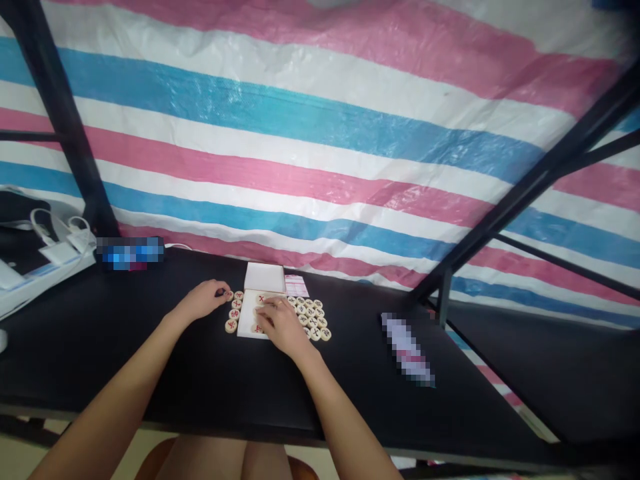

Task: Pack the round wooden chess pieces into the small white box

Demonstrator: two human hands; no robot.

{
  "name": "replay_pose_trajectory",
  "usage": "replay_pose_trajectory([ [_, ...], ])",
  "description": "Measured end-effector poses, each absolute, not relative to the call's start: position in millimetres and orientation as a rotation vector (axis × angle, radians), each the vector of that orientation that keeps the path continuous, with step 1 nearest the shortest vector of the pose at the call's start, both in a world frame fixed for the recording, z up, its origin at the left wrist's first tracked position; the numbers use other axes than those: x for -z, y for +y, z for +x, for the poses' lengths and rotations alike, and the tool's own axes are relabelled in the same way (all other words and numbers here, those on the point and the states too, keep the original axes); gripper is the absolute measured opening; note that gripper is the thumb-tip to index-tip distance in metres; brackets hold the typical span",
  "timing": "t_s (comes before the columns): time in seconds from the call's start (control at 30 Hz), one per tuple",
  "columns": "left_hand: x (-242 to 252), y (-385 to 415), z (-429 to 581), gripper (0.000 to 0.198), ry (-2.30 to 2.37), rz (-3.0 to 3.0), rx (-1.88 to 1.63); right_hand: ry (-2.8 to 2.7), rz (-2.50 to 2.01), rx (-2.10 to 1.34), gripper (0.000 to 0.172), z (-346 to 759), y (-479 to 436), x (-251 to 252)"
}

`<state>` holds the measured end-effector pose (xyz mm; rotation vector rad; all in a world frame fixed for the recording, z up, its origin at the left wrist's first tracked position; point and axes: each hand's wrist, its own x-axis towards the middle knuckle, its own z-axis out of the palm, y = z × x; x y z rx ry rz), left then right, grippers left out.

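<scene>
At the left end of a small group of red-marked xiangqi pieces (235, 314), my left hand (203, 300) pinches one xiangqi piece (229, 295) by its edge. My right hand (286, 325) reaches over the open white box (245, 327). Its fingers are bent down onto a xiangqi piece there, which they partly hide. Other red-marked pieces (261, 299) lie in the box near the fingertips. Right of the box, black-marked xiangqi pieces (313, 321) lie in rows, some of them covered by my right hand.
The box lid (265, 277) lies folded back, with a pink and white paper (297, 286) beside it. A blurred pale object (407, 350) lies on the black desk (360, 400) at right. Chargers (63, 250) and a blurred blue item (130, 253) are at left.
</scene>
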<state>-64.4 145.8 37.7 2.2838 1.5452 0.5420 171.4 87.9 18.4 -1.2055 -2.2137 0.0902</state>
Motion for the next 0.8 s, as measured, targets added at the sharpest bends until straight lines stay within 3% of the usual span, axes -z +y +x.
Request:
replay_pose_trajectory([
  [0.13,-37,145,-63,0.033,1.58,2.329,-0.531,-2.229,-1.254,-0.157,0.01,169,96,-18],
  [0.3,-47,138,-53,0.038,1.549,2.352,-0.76,-2.235,-1.324,-0.126,0.008,165,99,-20],
  [0.53,-60,112,-20,0.032,1.078,2.116,-0.698,-2.077,-1.158,-0.365,0.023,169,84,-31],
  [0.8,-59,114,-17,0.028,1.009,1.956,-0.735,-1.967,-1.049,-0.434,0.023,172,78,-32],
])
